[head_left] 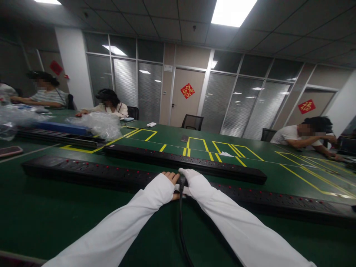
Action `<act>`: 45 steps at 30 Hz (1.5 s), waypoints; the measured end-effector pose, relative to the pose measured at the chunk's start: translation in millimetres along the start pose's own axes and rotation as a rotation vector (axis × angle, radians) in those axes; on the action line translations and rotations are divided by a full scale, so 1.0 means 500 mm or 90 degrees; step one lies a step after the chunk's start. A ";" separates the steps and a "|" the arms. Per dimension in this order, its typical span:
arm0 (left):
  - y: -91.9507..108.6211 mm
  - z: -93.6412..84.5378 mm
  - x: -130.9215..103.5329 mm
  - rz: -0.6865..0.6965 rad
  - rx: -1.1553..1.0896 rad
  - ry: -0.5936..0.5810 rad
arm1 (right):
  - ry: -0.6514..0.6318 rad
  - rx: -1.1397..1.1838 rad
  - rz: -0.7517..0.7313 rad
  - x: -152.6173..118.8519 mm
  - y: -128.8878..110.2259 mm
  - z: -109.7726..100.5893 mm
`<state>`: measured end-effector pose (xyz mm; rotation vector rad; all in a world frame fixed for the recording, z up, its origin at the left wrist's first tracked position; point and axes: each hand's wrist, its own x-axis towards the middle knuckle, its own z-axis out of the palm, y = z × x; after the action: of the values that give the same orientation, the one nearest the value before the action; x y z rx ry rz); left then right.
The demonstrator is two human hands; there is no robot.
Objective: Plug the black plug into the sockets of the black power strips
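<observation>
A long black power strip (111, 174) with red dots along its top lies across the table in front of me. At its middle my left hand (170, 179) grips the strip, fingers bent over the top and partly hidden by the sleeve. Just beside it my right hand (190, 178), in a white glove, closes around a black plug (182, 180) standing against the strip. From the plug a black cable (181, 226) runs down toward me between my forearms. Whether the plug is fully seated in a socket is hidden.
A second black strip (194, 164) lies just behind. Clear plastic wrap (98, 124), a blue box (61, 128) and a phone (10, 151) are at left. Yellow tape (197, 138) marks the green table (83, 222). Several people sit around it, one at right (290, 133).
</observation>
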<state>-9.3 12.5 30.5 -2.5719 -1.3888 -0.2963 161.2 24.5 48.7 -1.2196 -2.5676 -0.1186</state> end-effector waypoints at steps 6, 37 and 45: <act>-0.005 0.007 0.000 0.000 0.011 0.007 | 0.009 -0.010 -0.001 0.005 -0.010 -0.015; -0.001 -0.018 -0.009 0.001 -0.002 -0.025 | -0.004 0.024 -0.004 -0.002 -0.015 -0.022; -0.002 -0.016 -0.006 0.003 0.015 -0.041 | -0.004 0.021 0.003 0.000 -0.015 -0.019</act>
<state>-12.5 8.6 37.3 -2.5867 -1.3986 -0.1975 157.7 17.7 58.3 -1.2153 -2.5611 -0.0708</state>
